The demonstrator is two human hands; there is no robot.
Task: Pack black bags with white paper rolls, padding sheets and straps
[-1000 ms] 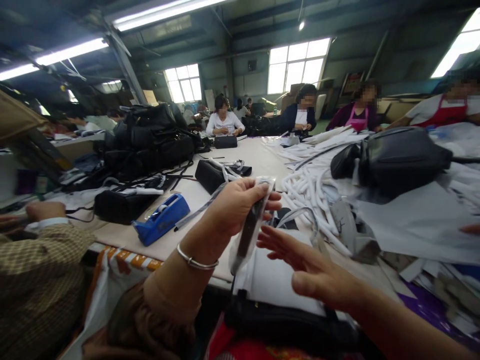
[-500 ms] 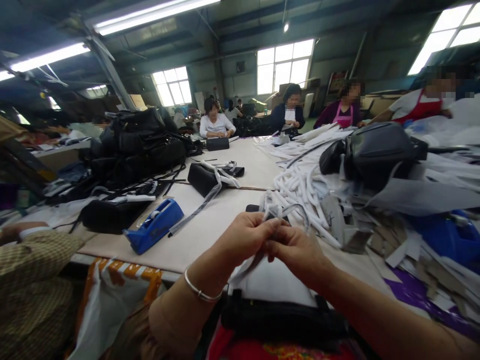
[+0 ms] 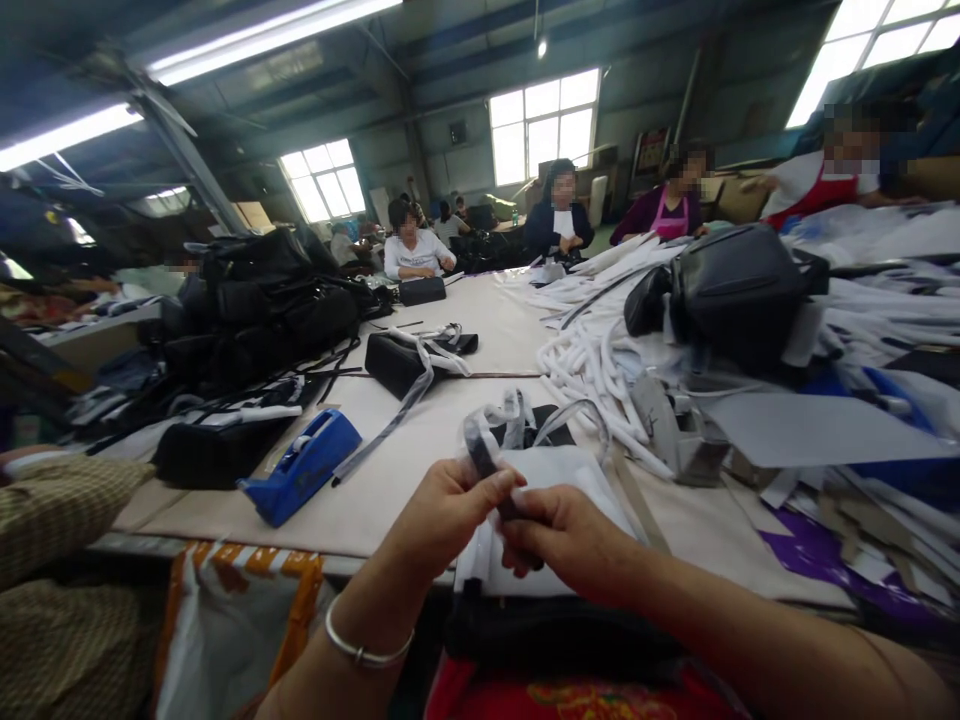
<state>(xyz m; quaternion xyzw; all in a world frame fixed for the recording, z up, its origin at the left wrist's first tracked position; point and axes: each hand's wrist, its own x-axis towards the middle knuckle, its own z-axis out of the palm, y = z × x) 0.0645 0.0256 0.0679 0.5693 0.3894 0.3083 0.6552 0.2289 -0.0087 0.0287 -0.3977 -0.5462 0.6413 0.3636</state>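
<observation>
Both my hands pinch a black strap (image 3: 480, 452), partly covered in thin whitish film, above the front of the table. My left hand (image 3: 454, 505), with a bangle at the wrist, grips it with thumb and fingers. Close against it, my right hand (image 3: 566, 525) is closed on the strap's lower end. Beneath them a black bag (image 3: 555, 625) lies at the table edge, with a white sheet (image 3: 559, 475) over part of it. Film-wrapped loops (image 3: 585, 408) lie beyond the sheet.
A blue tape dispenser (image 3: 304, 468) stands left, near another black bag (image 3: 409, 362). White padding strips (image 3: 592, 380) and a grey tape dispenser (image 3: 682, 430) lie right. Black bags (image 3: 262, 300) are heaped at back left. Co-workers sit across the table; a checked sleeve (image 3: 60, 510) is beside me.
My hands have moved slightly left and down, and more of the black strap shows above my left hand. The white sheet beneath is more exposed. The whole view has shifted a little.
</observation>
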